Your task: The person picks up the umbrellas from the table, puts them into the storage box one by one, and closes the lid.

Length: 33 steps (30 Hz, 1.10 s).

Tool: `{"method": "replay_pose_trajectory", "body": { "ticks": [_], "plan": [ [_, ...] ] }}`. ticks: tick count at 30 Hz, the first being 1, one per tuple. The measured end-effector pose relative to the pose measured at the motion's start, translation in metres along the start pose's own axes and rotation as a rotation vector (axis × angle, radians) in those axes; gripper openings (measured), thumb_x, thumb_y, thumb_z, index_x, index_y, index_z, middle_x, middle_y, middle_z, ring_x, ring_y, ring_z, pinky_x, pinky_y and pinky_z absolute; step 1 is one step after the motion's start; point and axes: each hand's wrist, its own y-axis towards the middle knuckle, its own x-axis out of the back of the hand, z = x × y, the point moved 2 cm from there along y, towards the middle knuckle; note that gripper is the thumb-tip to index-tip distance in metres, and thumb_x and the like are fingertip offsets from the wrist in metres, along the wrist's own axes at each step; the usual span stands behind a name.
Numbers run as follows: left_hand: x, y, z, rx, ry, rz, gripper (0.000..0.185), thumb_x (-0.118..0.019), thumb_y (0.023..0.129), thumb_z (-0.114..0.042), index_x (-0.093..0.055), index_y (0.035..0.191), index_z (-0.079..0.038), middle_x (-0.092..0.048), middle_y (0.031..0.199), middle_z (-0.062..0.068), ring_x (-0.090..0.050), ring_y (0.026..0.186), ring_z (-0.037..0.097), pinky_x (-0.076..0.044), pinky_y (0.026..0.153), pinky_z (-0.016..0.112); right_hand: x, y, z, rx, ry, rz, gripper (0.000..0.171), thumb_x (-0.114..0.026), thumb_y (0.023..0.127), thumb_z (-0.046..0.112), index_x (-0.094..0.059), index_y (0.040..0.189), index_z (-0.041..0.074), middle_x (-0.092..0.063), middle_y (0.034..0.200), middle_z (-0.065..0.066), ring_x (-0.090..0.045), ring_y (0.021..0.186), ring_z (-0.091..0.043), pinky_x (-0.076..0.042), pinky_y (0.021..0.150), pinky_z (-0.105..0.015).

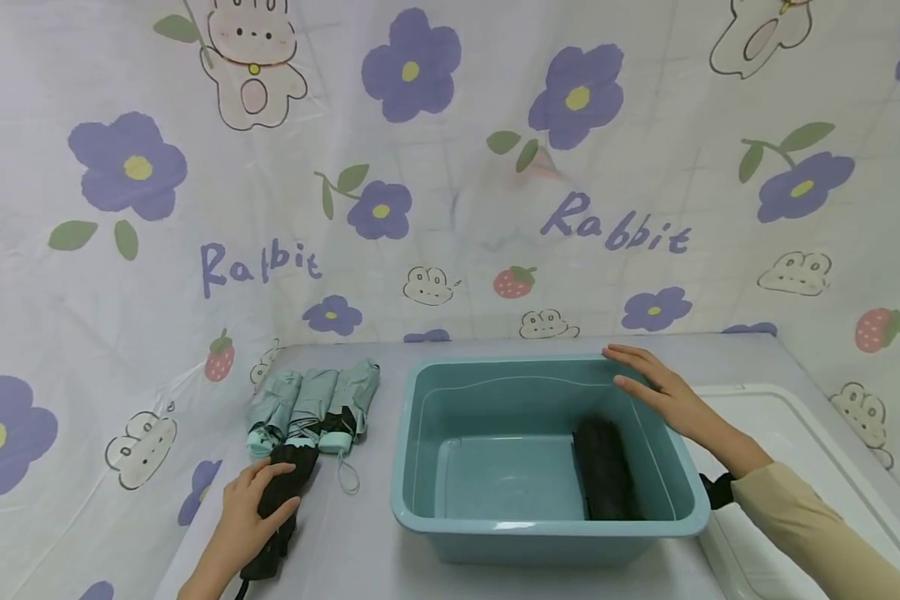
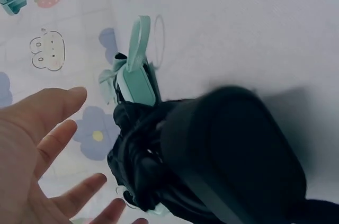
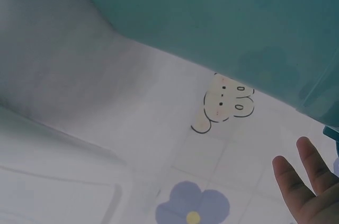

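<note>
A black folded umbrella (image 1: 291, 477) lies on the table at the left, its flat-ended handle large in the left wrist view. My left hand (image 1: 243, 518) hovers over it, fingers spread and slightly bent; in the left wrist view the hand shows a gap from the umbrella. A teal plastic bin (image 1: 551, 527) stands in the middle. Inside, along its right wall, lies another black folded umbrella (image 1: 603, 475). My right hand (image 1: 663, 393) is at the bin's right rim near the back corner, fingers extended, only two fingers (image 3: 288, 181) showing in the right wrist view.
Three pale green folded umbrellas (image 1: 315, 404) lie side by side behind the left black one, one with a wrist loop on the table. To the right of the bin lies a white flat lid-like piece (image 1: 765, 417), partly under my right sleeve. A printed curtain (image 1: 450, 250) hangs behind.
</note>
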Motion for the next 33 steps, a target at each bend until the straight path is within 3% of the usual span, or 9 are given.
{"method": "replay_pose_trajectory", "body": {
  "ticks": [3, 8, 13, 21, 26, 33],
  "plan": [
    [0.001, -0.002, 0.004, 0.056, 0.019, 0.046, 0.044, -0.074, 0.078, -0.016, -0.057, 0.118, -0.01, -0.041, 0.127, 0.031, -0.035, 0.119, 0.046, -0.024, 0.086, 0.062, 0.0, 0.0, 0.0, 0.003, 0.006, -0.003, 0.047, -0.048, 0.097, 0.017, -0.038, 0.142, 0.014, -0.028, 0.148, -0.014, -0.026, 0.133, -0.042, -0.023, 0.094, -0.071],
    [-0.002, -0.008, 0.014, 0.22, 0.06, 0.225, 0.052, -0.071, 0.082, -0.029, -0.05, 0.129, -0.018, -0.028, 0.135, 0.034, -0.031, 0.118, 0.058, -0.029, 0.086, 0.069, -0.001, -0.001, -0.004, 0.014, 0.01, -0.007, 0.046, -0.048, 0.097, 0.016, -0.038, 0.142, 0.014, -0.029, 0.147, -0.014, -0.027, 0.132, -0.042, -0.024, 0.093, -0.071],
    [-0.009, -0.014, 0.02, 0.353, 0.086, 0.362, 0.064, -0.07, 0.081, -0.034, -0.041, 0.137, -0.022, -0.024, 0.136, 0.036, -0.042, 0.107, 0.06, -0.041, 0.077, 0.065, -0.002, -0.002, -0.006, 0.008, 0.006, -0.001, 0.045, -0.047, 0.097, 0.018, -0.038, 0.141, 0.012, -0.029, 0.147, -0.015, -0.027, 0.132, -0.043, -0.023, 0.093, -0.072],
    [-0.013, -0.003, 0.015, 0.383, 0.177, 0.403, 0.077, -0.075, 0.076, -0.035, -0.036, 0.141, -0.024, -0.028, 0.129, 0.038, -0.058, 0.081, 0.043, -0.047, 0.058, 0.049, -0.001, -0.001, -0.007, 0.017, 0.024, -0.009, 0.046, -0.048, 0.097, 0.016, -0.039, 0.141, 0.012, -0.029, 0.147, -0.015, -0.027, 0.132, -0.042, -0.023, 0.093, -0.071],
    [-0.015, 0.003, 0.015, 0.393, 0.238, 0.399, 0.078, -0.077, 0.074, -0.034, -0.036, 0.14, -0.026, -0.032, 0.123, 0.039, -0.057, 0.07, 0.034, -0.045, 0.052, 0.044, -0.002, -0.001, -0.008, 0.016, 0.027, -0.01, 0.046, -0.048, 0.096, 0.015, -0.038, 0.141, 0.012, -0.029, 0.147, -0.015, -0.027, 0.132, -0.042, -0.024, 0.093, -0.071],
    [-0.016, 0.011, 0.017, 0.44, 0.238, 0.384, 0.072, -0.075, 0.072, -0.026, -0.039, 0.134, -0.024, -0.034, 0.116, 0.036, -0.05, 0.057, 0.027, -0.041, 0.048, 0.037, 0.0, 0.0, -0.006, 0.012, 0.026, -0.012, 0.046, -0.048, 0.097, 0.016, -0.039, 0.141, 0.011, -0.029, 0.147, -0.014, -0.027, 0.132, -0.042, -0.024, 0.094, -0.071]
  ]
}}
